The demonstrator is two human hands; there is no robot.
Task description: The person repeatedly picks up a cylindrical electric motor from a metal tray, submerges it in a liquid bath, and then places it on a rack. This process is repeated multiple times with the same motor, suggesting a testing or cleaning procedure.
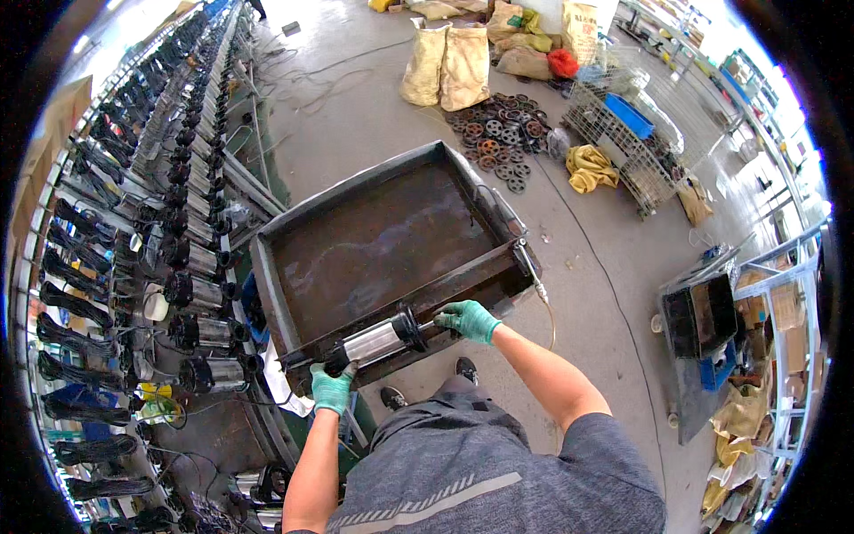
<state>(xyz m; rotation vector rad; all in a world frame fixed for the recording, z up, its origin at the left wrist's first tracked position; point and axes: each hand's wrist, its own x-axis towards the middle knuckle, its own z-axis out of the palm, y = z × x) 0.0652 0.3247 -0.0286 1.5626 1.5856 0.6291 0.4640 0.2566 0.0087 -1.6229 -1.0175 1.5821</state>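
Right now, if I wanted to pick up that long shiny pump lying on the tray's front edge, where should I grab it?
Probably by both ends, from the near side. The pump lies level along the tray's front rim. Its steel middle looks smooth, while the black ends narrow. The left hand and right hand hold it there.

bright daylight | soft shadows | top-right glare | fisheye-bent black rim

Both the left hand (334, 388) and the right hand (468, 319) wear green gloves. The pump (369, 343) at centre is shiny silver with black ends, lying on a rusty brown-black tray (382, 240). The person's shirt (480, 463) is grey with pale diagonal stripes. Upper centre, tan sacks (445, 64); upper right, a yellow cloth (592, 167), a blue crate (629, 116) and what may be a red bag (562, 62)
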